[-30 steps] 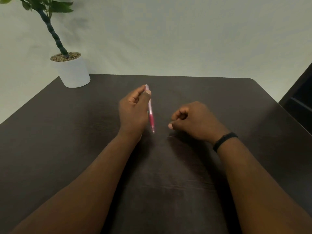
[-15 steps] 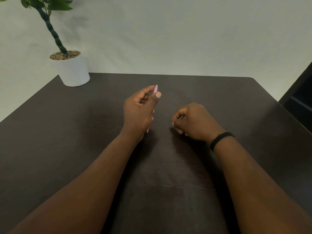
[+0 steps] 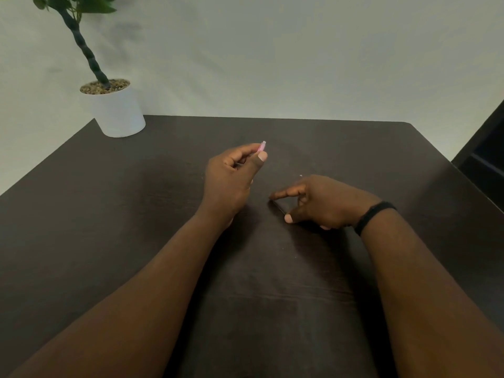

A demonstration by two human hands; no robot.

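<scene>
My left hand (image 3: 229,184) hovers over the middle of the dark table (image 3: 136,214) and grips a pink pen (image 3: 262,145). Only the pen's far end shows past the thumb and fingertips; the rest is hidden behind the hand. My right hand (image 3: 327,203), with a black band on its wrist, rests low on the table to the right. Its index finger and thumb are stretched out and spread apart. A thin dark piece (image 3: 278,208) lies on the table between their tips. Whether the tips hold it is unclear.
A white pot (image 3: 120,115) with a green plant stands at the table's back left corner. A tiny pale speck (image 3: 300,175) shows just behind my right hand. Dark furniture (image 3: 485,159) stands beyond the table's right edge.
My left hand turned the pen, so most of its length is now hidden behind the hand. My right hand uncurled from a fist, spreading index finger and thumb over the thin piece.
</scene>
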